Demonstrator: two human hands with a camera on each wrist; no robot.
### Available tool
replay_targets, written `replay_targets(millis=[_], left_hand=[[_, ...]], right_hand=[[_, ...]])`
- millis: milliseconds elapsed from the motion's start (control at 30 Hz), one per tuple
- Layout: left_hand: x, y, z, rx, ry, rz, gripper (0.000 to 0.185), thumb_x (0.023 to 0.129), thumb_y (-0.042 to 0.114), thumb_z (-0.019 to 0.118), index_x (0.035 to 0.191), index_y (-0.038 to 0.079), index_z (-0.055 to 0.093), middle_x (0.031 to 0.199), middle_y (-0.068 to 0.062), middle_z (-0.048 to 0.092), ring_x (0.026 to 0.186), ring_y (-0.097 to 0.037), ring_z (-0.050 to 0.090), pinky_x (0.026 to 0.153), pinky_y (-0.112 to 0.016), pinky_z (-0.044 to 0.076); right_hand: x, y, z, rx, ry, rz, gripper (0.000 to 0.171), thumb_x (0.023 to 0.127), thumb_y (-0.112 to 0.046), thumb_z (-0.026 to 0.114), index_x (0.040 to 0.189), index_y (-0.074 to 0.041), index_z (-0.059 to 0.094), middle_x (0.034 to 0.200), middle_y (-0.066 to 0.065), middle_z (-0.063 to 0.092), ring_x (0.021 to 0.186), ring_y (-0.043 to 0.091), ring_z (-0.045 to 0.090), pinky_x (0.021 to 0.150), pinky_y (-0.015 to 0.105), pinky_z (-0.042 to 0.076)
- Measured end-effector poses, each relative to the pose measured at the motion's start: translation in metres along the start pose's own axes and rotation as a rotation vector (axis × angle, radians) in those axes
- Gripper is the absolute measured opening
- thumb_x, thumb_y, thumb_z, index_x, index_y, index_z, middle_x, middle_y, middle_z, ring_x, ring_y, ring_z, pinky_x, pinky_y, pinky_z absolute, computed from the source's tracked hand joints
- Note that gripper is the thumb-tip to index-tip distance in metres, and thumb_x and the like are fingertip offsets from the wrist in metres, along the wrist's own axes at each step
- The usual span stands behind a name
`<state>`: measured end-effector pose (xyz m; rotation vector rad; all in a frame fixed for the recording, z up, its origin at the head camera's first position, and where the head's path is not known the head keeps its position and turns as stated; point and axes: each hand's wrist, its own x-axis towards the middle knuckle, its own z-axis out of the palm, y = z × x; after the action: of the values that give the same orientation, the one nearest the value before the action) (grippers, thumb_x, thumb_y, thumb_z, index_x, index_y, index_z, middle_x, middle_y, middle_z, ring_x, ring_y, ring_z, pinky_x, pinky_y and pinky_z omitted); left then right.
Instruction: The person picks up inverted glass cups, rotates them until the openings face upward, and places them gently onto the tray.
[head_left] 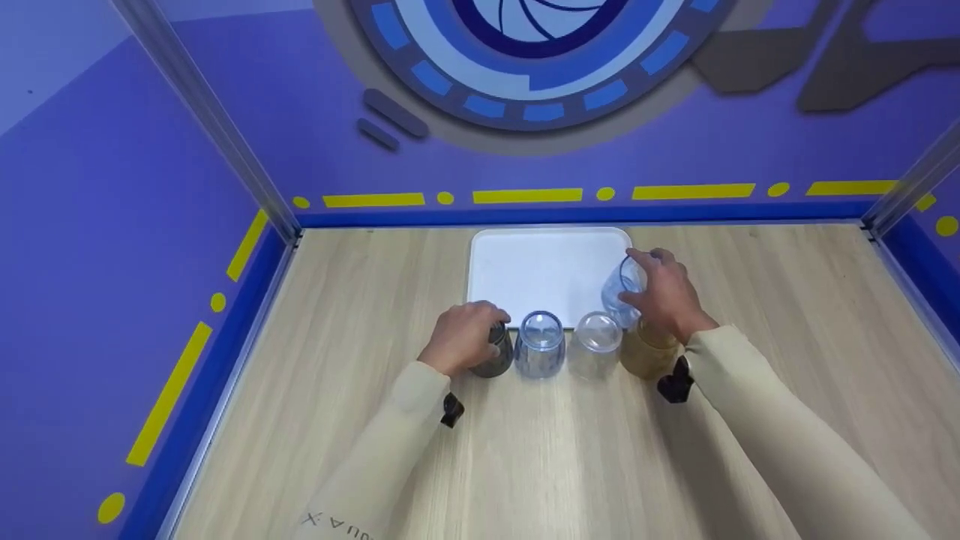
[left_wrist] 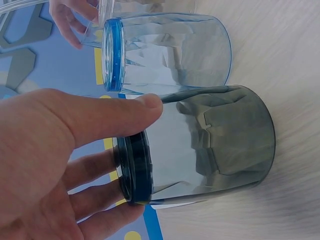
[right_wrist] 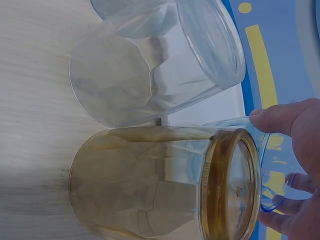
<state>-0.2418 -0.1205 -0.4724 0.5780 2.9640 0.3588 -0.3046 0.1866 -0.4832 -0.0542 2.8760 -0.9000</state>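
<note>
My left hand (head_left: 463,337) grips a dark grey glass (left_wrist: 215,145) near its thick base; the glass stands upside down on the table. In the left wrist view the thumb lies along its side and the fingers curl round the base. My right hand (head_left: 666,295) holds a clear light-blue glass (head_left: 621,289) by its rim, over the front right corner of a white tray (head_left: 544,270). Between the hands stand an upside-down blue glass (head_left: 540,349) and a colourless glass (head_left: 596,349). An amber glass (right_wrist: 150,185) stands just under my right wrist, partly hiding the light-blue one in the right wrist view.
The upside-down glasses form a row along the tray's front edge. Behind the tray rises a purple wall (head_left: 247,105) with yellow marks, and more panels border the wooden table (head_left: 562,465) at left and right.
</note>
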Motion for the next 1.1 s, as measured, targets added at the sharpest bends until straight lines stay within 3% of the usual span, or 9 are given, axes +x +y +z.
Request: replay_targets(millis=[367, 800, 1100], left_hand=[[0.0006, -0.0003, -0.0005, -0.011, 0.007, 0.012, 0.042, 0.078, 0.009, 0.076, 0.119, 0.013, 0.069, 0.122, -0.005, 0.068, 0.113, -0.023, 0.063, 0.091, -0.043, 0.052], [0.0019, 0.0006, -0.0007, -0.002, -0.034, -0.024, 0.044, 0.08, 0.012, 0.076, 0.123, 0.014, 0.067, 0.125, -0.004, 0.066, 0.117, -0.021, 0.061, 0.096, -0.042, 0.051], [0.0012, 0.0013, -0.0012, -0.015, -0.017, -0.011, 0.043, 0.079, 0.011, 0.076, 0.12, 0.013, 0.068, 0.122, -0.005, 0.067, 0.113, -0.022, 0.062, 0.095, -0.042, 0.051]], right_hand=[[0.0027, -0.0006, 0.0022, -0.085, 0.021, -0.045, 0.072, 0.086, -0.016, 0.07, 0.15, -0.015, 0.036, 0.155, 0.028, 0.02, 0.135, 0.051, 0.028, 0.107, 0.063, 0.034], [0.0035, -0.0008, 0.0037, -0.073, 0.014, -0.048, 0.07, 0.087, -0.017, 0.071, 0.149, -0.013, 0.038, 0.156, 0.028, 0.02, 0.139, 0.051, 0.025, 0.109, 0.063, 0.03], [0.0041, 0.0003, 0.0064, -0.076, 0.02, -0.048, 0.069, 0.088, -0.02, 0.07, 0.148, -0.015, 0.037, 0.157, 0.026, 0.019, 0.14, 0.049, 0.024, 0.11, 0.064, 0.028]])
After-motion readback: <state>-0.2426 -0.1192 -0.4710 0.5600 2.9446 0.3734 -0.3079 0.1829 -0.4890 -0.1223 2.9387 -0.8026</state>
